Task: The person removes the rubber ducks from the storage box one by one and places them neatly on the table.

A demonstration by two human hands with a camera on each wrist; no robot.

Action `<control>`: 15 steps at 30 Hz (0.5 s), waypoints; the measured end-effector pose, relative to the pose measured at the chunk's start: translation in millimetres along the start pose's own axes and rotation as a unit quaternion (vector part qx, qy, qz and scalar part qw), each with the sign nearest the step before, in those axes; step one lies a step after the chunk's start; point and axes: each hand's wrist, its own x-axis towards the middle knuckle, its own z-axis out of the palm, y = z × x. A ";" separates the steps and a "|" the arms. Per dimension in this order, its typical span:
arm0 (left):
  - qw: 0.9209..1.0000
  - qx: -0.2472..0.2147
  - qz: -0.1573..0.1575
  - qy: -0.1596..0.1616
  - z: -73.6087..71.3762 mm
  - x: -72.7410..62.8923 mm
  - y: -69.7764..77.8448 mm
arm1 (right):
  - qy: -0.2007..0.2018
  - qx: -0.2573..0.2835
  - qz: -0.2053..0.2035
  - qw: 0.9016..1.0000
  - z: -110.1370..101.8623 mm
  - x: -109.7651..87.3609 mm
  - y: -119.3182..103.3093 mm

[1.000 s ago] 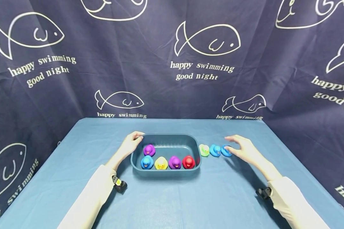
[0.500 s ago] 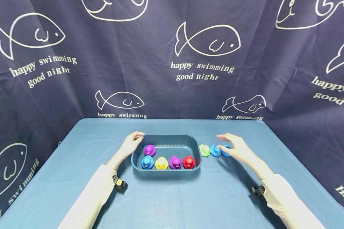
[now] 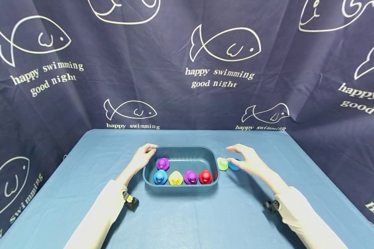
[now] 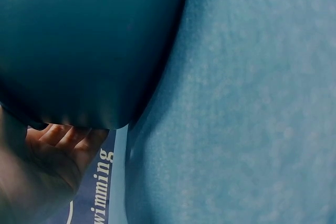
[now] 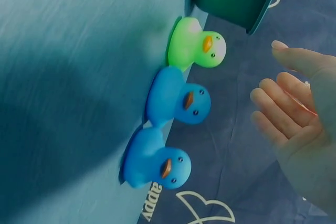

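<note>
At the bin's far left corner, my left hand [image 3: 142, 155] grips the rim of a dark teal plastic bin [image 3: 180, 188], its fingers [image 4: 79, 142] round the outside. My right hand [image 3: 247, 159] hovers over the table right of the bin, fingers apart, touching nothing. Beneath and beside it stands a row of rubber ducks: a green duck [image 5: 184, 45] nearest the bin, then a blue duck [image 5: 164, 95] and another blue duck [image 5: 143, 156]. In the head view the hand hides the outermost one and part of the other blue duck [image 3: 233, 166].
Inside the bin sit a purple duck [image 3: 162, 164] at the back left and, along the front, a blue duck [image 3: 160, 177], a yellow duck [image 3: 176, 178], another purple duck [image 3: 190, 177] and a red duck [image 3: 205, 177]. A dark fish-print curtain [image 3: 174, 103] hangs behind the blue table [image 3: 180, 221].
My right hand has moved left above the row of ducks, from the outermost blue duck towards the green one. The left hand, the bin and the ducks have stayed put.
</note>
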 end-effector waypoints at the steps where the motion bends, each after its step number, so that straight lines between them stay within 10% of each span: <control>1: 1.000 -0.002 0.000 0.000 0.1 0.2 0.1 | -0.001 0.003 0.000 1.000 0.6 1.1 -1.5; 15: 1.000 -0.015 0.024 0.006 0.8 -0.5 -4.9 | 0.002 0.043 -0.044 0.998 17.8 19.1 -22.2</control>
